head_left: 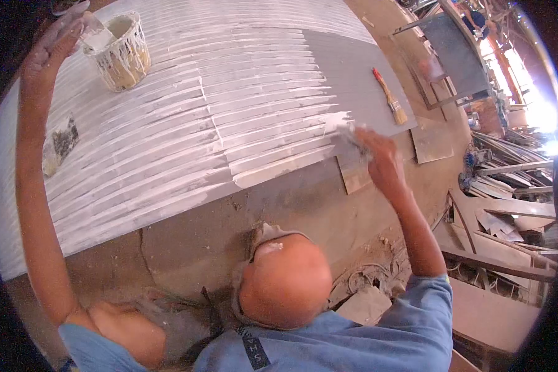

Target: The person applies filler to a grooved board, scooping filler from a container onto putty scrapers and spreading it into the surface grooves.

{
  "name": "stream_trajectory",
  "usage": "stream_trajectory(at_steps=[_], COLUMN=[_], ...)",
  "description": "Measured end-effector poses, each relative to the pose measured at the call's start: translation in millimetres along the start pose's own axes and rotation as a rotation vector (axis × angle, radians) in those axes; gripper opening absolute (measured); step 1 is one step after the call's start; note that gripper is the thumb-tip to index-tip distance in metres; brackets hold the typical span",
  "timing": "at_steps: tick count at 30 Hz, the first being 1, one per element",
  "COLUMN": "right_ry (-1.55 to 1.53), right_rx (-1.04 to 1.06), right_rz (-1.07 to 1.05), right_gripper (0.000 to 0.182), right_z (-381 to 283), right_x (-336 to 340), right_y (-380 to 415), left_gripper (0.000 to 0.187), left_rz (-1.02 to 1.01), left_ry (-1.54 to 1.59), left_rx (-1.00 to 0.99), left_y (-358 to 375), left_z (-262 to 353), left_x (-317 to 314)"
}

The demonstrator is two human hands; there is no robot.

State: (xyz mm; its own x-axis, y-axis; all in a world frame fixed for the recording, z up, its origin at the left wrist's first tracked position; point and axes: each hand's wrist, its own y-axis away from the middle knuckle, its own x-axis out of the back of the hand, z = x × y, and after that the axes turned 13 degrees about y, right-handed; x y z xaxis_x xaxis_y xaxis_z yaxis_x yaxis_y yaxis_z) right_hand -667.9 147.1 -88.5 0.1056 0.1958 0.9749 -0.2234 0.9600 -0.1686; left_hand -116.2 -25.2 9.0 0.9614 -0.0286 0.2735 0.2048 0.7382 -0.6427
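Note:
A large grey panel [347, 68] carries rows of white paste in ridged streaks. My right hand [378, 152] is closed round a blurred spreading tool [351, 137] at the panel's near edge, beside a fresh white smear [340, 121]. At the upper left, my left hand [46, 53] holds a paste-covered scraper [97, 38] at the rim of a bucket [119, 59] with white drips down its side. A brush [390, 98] with a red-tipped handle lies on the bare grey part of the panel, right of the streaks.
Below the panel is a dusty brown floor [186, 229]. Flat board pieces [433, 144] lie to the right. Scrap strips and frames [508, 180] are piled at the far right. A dark stained patch [62, 142] shows on the panel's left. My knee [285, 282] is at the lower centre.

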Motion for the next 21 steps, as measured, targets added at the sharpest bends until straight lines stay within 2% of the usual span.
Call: stream_trajectory(at_steps=[3, 5, 6, 8, 9, 10, 11, 13, 15, 17, 21], right_ry=[-0.032, -0.034, -0.037, -0.055, -0.051, -0.051, -0.051, -0.068, -0.084, -0.093, 0.002], right_rx=[0.001, -0.007, -0.009, -0.059, -0.064, 0.001, 0.063, 0.051, 0.04, 0.018, 0.006], right_rz=[0.054, -0.068, -0.082, -0.149, -0.153, -0.092, -0.032, -0.056, -0.086, -0.147, -0.183], right_gripper=[0.065, 0.048, 0.048, 0.049, 0.049, 0.05, 0.051, 0.053, 0.055, 0.07, 0.07], right_z=[7.6, 2.6, -2.1, -8.0, -10.7, -13.0, -15.6, -21.4, -23.6, -24.5, -36.8], right_x=[-7.5, -8.3, -7.7, -0.4, 2.7, 5.4, 7.9, 13.9, 15.3, 13.0, 15.3], right_y=[-53.4, -65.0, -60.0, -48.4, -42.3, -36.6, -30.5, -21.3, -10.9, -0.3, 18.4], left_gripper=[0.035, 0.035, 0.035, 0.035, 0.035, 0.035, 0.035, 0.035, 0.035, 0.035, 0.036], left_rz=[-0.066, -0.05, -0.039, 0.051, 0.183, 0.369, 0.273, 0.059, -0.022, -0.057, -0.077], left_ry=[-0.098, -0.074, -0.059, 0.117, 0.366, 0.559, 0.471, 0.127, 0.0, -0.063, -0.091], left_rx=[-0.082, -0.049, -0.03, 0.165, 0.371, 0.477, 0.458, 0.191, 0.046, -0.017, -0.035], left_y=[-6.9, -3.8, -6.2, -24.9, -41.5, -48.7, -56.2, -32.1, -16.0, -8.9, -6.3], left_z=[-9.3, -6.8, -7.6, -48.4, -87.4, -130.4, -114.0, -51.5, -15.7, 0.9, 3.1], left_x=[1.9, 0.9, 1.9, 32.8, 55.5, 72.3, 67.9, 23.8, -3.1, -15.0, -18.4])
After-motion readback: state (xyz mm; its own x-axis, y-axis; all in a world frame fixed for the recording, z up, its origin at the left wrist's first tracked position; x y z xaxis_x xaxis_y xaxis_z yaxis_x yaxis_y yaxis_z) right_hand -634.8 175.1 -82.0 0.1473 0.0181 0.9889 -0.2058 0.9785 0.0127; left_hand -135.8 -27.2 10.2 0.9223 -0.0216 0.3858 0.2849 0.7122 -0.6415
